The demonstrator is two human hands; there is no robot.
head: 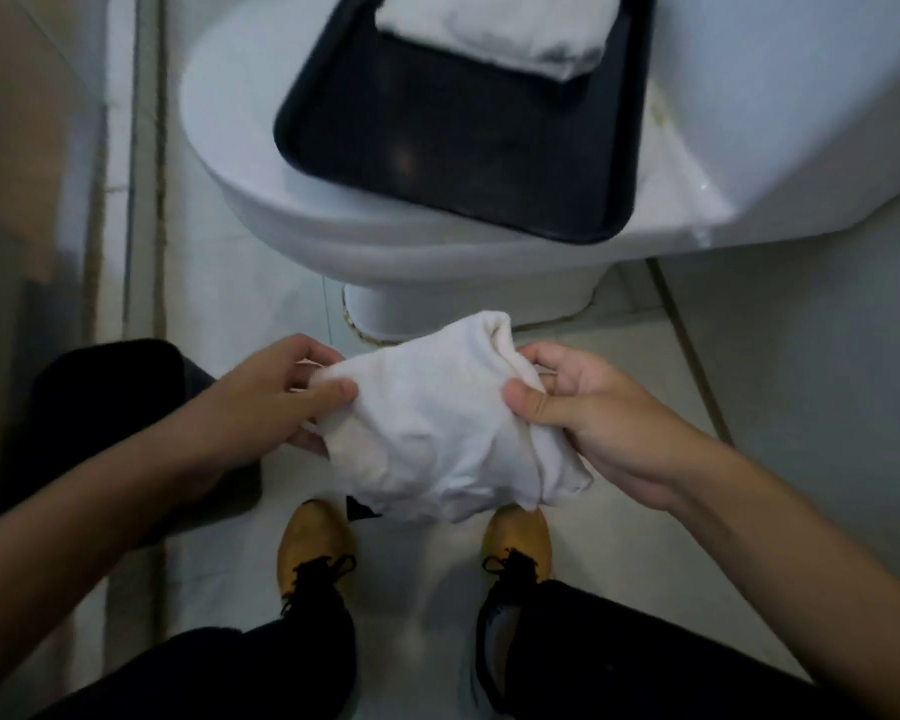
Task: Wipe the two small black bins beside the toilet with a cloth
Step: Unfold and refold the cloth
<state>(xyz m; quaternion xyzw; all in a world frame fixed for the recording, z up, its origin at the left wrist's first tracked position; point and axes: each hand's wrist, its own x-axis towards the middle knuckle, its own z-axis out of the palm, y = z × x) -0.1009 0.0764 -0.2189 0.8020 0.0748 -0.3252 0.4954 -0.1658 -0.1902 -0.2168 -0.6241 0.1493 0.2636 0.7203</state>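
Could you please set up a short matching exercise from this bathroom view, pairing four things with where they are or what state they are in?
Things:
1. white cloth
2. black tray
3. black bin
4. tan shoes

Places or states:
A. on the floor, left of the toilet base, partly behind the left forearm
B. held between the left hand and the right hand
C. resting on the closed toilet lid, with a folded white towel on it
D. on the tiles at the bottom of the view, with black laces

Pairs: 1-B, 2-C, 3-A, 4-D
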